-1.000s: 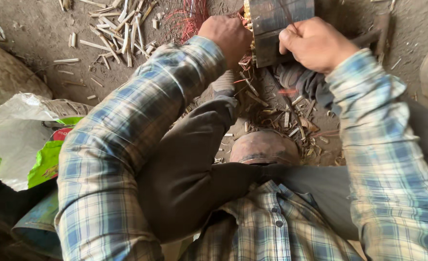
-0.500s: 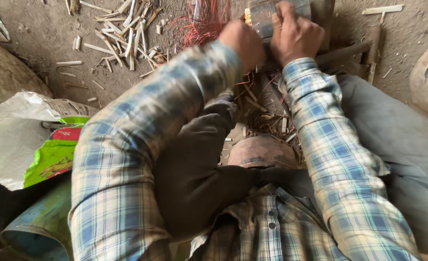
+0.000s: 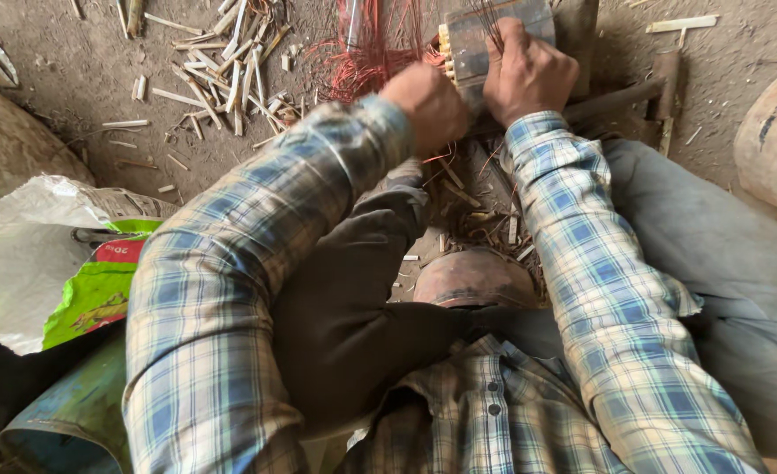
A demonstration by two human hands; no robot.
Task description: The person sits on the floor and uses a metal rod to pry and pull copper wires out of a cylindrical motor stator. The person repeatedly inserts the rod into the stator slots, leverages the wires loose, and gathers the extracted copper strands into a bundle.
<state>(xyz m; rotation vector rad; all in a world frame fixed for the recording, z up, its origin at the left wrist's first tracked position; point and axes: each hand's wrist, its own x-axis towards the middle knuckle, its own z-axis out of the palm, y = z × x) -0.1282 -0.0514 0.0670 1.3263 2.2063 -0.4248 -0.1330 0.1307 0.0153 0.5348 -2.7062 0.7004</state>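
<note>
A dark metal block with slotted edges point(image 3: 494, 39) stands on the dirt floor at the top of the head view. Thin reddish wires point(image 3: 366, 53) spill out of its left side. My right hand point(image 3: 525, 75) grips the block from the front, fingers wrapped over its face. My left hand point(image 3: 428, 105) is closed into a fist just left of the block, at the base of the wire bundle; I cannot tell what it holds. Both arms wear blue plaid sleeves.
Wood splinters and sticks point(image 3: 230, 61) lie scattered on the floor at upper left. A white and green plastic sack point(image 3: 64, 263) sits at left. A rounded brown vessel point(image 3: 775, 140) is at the right edge. A rusty domed object point(image 3: 472, 279) rests between my legs.
Both hands and the block sit lower and more central in the picture than a second ago. The right hand has shifted from the block's side onto its front face.
</note>
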